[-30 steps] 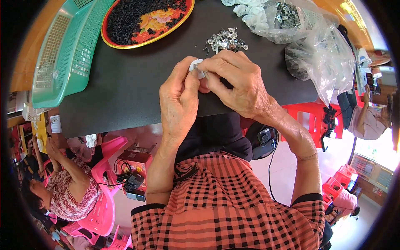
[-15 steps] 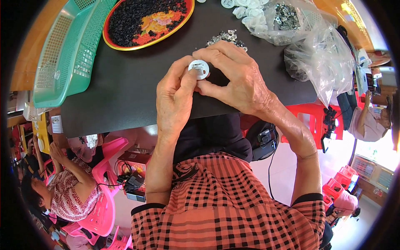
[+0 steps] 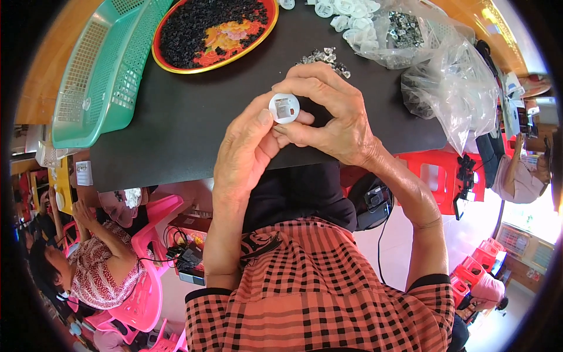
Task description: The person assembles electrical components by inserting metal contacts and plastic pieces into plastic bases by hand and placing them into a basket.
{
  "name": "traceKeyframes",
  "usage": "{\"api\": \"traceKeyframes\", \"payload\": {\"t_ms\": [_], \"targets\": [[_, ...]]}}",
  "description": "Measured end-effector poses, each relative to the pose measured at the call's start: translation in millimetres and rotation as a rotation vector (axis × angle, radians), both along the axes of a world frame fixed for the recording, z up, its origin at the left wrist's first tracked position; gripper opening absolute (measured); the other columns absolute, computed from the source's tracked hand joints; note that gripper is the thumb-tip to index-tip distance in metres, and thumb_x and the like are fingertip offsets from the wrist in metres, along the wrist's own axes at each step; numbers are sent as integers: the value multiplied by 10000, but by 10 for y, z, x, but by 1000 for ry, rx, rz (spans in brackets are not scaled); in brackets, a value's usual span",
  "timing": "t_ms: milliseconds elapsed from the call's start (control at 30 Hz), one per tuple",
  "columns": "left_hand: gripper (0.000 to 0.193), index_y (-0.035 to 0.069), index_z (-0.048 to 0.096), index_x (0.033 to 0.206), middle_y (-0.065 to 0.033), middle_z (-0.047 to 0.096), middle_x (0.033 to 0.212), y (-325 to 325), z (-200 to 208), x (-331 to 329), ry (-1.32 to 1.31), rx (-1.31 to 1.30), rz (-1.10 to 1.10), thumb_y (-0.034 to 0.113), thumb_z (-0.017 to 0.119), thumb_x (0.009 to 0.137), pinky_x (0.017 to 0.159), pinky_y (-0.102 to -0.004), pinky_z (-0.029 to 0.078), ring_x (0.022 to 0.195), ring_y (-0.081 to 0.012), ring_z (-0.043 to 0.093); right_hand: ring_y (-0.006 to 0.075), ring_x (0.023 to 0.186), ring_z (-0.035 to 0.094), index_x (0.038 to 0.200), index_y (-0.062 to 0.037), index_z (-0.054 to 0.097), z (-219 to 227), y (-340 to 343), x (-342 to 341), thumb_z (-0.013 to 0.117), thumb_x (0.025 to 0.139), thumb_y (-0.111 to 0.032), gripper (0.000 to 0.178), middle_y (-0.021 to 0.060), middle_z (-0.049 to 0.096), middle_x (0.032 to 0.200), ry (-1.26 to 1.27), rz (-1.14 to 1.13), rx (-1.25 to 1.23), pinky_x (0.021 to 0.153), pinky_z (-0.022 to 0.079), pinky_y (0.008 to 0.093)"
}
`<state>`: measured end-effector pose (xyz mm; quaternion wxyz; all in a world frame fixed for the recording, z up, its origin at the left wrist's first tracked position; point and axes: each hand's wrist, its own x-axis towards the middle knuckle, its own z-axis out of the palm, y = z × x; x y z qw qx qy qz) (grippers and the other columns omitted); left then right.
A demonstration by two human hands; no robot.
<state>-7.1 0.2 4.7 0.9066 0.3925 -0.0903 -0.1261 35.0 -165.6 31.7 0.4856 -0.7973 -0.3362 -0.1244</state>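
Note:
A small round white plastic part (image 3: 284,108) is held up over the near part of the dark table, its face toward me. A squarish recess and a small slot show in that face. My left hand (image 3: 249,138) grips it from the left, thumb beside its rim. My right hand (image 3: 334,111) curls round its right side, with fingers over the far edge and the thumb below. Just beyond my right fingers lies a small pile of clear and dark bits (image 3: 327,58), partly covered by the hand.
A red-rimmed tray (image 3: 270,26) of small black pieces lies at the far left, beside a green plastic basket (image 3: 94,132). White round parts (image 3: 352,9) and clear plastic bags (image 3: 451,88) sit far right. A person (image 3: 97,264) sits on a pink chair at left; red stools (image 3: 440,170) stand right.
My left thumb has drawn back from the face of the white part to its rim, uncovering the recess. Both hands have shifted slightly, and the whole view has moved a little.

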Motion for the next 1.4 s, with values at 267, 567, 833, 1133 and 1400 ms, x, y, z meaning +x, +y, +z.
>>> {"api": "traceKeyframes", "payload": {"t_ms": [267,567,833,1133,1400], "targets": [[400,-77,483,1260,-193,635,1034,-46,-27,-48,41,62,138,234,442,1011,792,-327,516,884,-212,634,264,942,592,1020,-77,656,39,11,6,780,649,-108,392,77,596,1023,-31,-21,-84,824,496,373],[386,-77,471,1281,-180,632,1030,-148,6,-67,47,122,273,205,431,1021,773,-329,537,873,-208,634,217,788,542,971,-103,640,57,-45,69,751,655,-113,335,29,560,874,-297,6,-191,717,421,343],[376,-73,480,1274,-161,623,1037,-157,48,-81,42,167,261,200,438,1019,779,-315,536,870,-187,632,206,777,539,912,-100,638,98,-62,67,720,684,-117,244,22,565,860,-365,9,-269,705,399,347],[343,-67,501,1264,-112,616,1027,-195,-1,-77,7,188,266,159,468,1008,770,-277,523,851,-151,621,218,764,525,870,-72,618,200,-117,98,700,699,-129,198,38,546,825,-311,67,-359,705,397,351],[321,-63,524,1236,-67,606,954,-208,-22,-82,-60,372,320,158,468,1009,741,-251,505,802,-121,593,221,778,537,907,-46,631,261,-94,58,734,696,-158,260,41,565,854,-432,79,-475,731,407,344]]}}
